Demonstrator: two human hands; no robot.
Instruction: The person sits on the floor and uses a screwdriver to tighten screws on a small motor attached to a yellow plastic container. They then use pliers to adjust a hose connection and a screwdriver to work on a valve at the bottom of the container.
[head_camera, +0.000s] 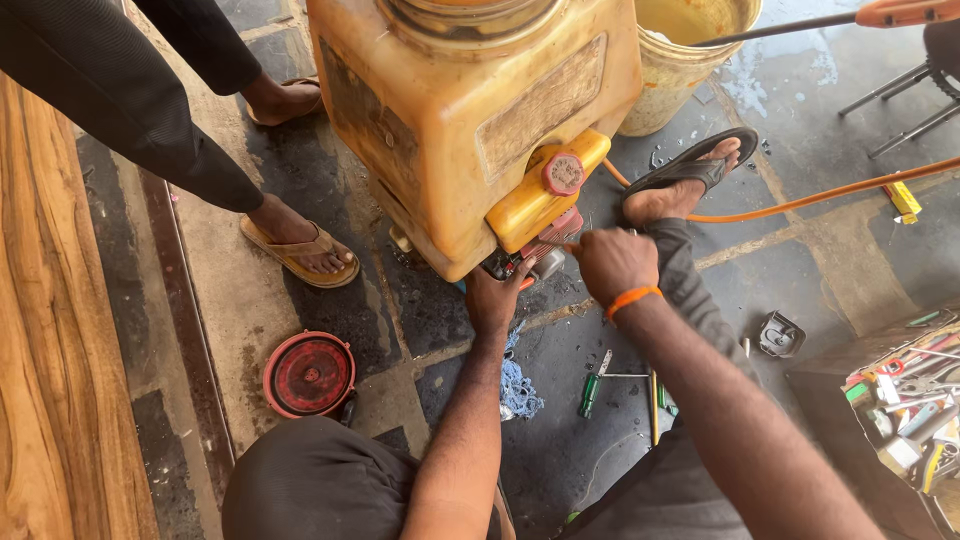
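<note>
Engine (535, 250): sitting under the yellow tank (470, 110), on the floor, straight ahead of both hands.
Left hand (493, 300): cupping the engine's underside from below, fingers wrapped.
Right hand (612, 262): pinching a small part at the engine's right side, nearer.
Tank axis: tilting upright.
</note>
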